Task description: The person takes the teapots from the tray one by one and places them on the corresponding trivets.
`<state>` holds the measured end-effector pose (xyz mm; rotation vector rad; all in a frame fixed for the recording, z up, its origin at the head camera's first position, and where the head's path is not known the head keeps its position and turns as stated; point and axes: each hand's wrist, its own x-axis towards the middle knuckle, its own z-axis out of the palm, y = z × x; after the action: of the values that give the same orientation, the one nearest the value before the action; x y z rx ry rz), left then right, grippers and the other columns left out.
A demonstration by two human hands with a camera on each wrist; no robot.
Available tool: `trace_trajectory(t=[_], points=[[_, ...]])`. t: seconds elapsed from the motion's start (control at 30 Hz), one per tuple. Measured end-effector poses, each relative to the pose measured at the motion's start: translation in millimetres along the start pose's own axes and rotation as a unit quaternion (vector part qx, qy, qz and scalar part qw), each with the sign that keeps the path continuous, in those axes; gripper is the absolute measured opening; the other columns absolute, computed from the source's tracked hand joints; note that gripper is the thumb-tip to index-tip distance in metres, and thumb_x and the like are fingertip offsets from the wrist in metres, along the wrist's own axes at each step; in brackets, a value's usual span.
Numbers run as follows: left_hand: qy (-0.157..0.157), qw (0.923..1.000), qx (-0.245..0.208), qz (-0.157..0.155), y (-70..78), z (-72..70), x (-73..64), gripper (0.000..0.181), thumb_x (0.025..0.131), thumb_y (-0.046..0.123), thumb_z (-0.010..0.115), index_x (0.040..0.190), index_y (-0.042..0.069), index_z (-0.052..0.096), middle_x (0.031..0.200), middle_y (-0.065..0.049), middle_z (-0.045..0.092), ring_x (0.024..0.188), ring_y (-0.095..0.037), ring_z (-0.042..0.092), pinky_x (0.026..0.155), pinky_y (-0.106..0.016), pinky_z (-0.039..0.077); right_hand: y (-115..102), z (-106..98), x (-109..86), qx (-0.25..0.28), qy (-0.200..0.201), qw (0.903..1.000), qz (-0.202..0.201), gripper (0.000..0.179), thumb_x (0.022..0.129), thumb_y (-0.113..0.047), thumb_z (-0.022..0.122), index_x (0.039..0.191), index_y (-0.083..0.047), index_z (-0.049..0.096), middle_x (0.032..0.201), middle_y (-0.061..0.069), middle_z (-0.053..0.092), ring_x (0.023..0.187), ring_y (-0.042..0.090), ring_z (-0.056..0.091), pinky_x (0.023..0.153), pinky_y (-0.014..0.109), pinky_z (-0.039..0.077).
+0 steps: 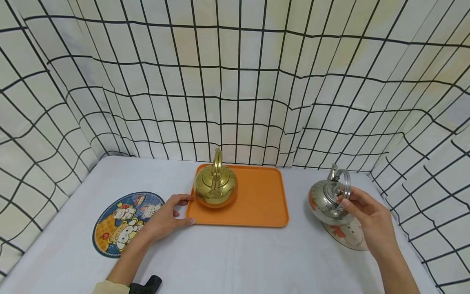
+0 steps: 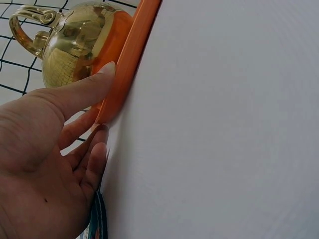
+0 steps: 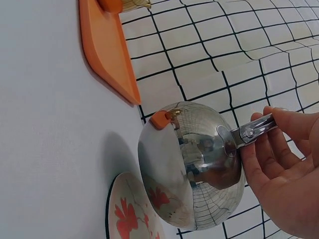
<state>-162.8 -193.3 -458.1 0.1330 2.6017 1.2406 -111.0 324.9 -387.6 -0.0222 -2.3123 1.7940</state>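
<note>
- head view: the flat orange rectangular tray lies on the white cloth-covered table, and the gold-coloured round-bellied metal teapot stands on it, left of its centre towards 9 o'clock, with its handle upright, perhaps so that it is easy to reach from above.
- the left hand spans the tray's 8 o'clock corner, index finger on the left rim and thumb at the front edge, probably to steady it.
- at 3 o'clock from the tray, the right hand holds the handle of the silver-coloured round metal teapot; taking it there likely keeps the belly free.
- the pale round mat with red flowers lies at 5 o'clock from the silver teapot, partly covered by it. the blue-rimmed round mat with cartoon figures lies between 8 and 9 o'clock from the tray.
- left wrist view: the thumb presses the tray's wall and the fingers meet its other side, a narrow corner hold.
- right wrist view: thumb and fingers pinch the handle, at 2 o'clock from the belly. a shadow set apart from the base suggests that the silver teapot is held off the cloth.
</note>
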Motion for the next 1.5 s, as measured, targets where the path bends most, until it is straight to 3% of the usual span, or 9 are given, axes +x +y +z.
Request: trace_trajectory(t=[0.43, 0.93, 1.5], points=[[-0.004, 1.0000, -0.004, -0.006, 0.7, 0.1, -1.1, 0.076, 0.087, 0.029, 0.086, 0.151, 0.015, 0.048, 0.147, -0.016, 0.052, 0.112, -0.029, 0.051, 0.089, -0.034, 0.042, 4, -9, -0.8, -0.041, 0.008, 0.9991, -0.009, 0.044, 0.100, -0.012, 0.069, 0.143, -0.005, 0.060, 0.109, -0.018, 0.076, 0.107, -0.005, 0.067, 0.090, 0.005, 0.048], [-0.001, 1.0000, 0.002, -0.008, 3.3, -0.3, -2.6, 0.076, 0.087, 0.030, 0.086, 0.152, 0.015, 0.048, 0.147, -0.016, 0.052, 0.110, -0.029, 0.051, 0.087, -0.034, 0.042, 7, -22, -6.9, 0.038, 0.015, 0.9992, -0.007, 0.046, 0.100, -0.008, 0.069, 0.144, 0.000, 0.058, 0.109, -0.012, 0.078, 0.107, -0.002, 0.068, 0.092, 0.008, 0.049], [0.002, 1.0000, 0.003, -0.004, 2.3, 0.7, -2.7, 0.076, 0.087, 0.031, 0.085, 0.151, 0.014, 0.049, 0.147, -0.017, 0.052, 0.111, -0.029, 0.051, 0.088, -0.034, 0.042, 20, -39, -9.2, 0.063, 0.023, 0.9973, -0.029, 0.043, 0.100, 0.001, 0.064, 0.143, 0.001, 0.058, 0.110, -0.010, 0.077, 0.106, -0.002, 0.068, 0.092, 0.005, 0.048]])
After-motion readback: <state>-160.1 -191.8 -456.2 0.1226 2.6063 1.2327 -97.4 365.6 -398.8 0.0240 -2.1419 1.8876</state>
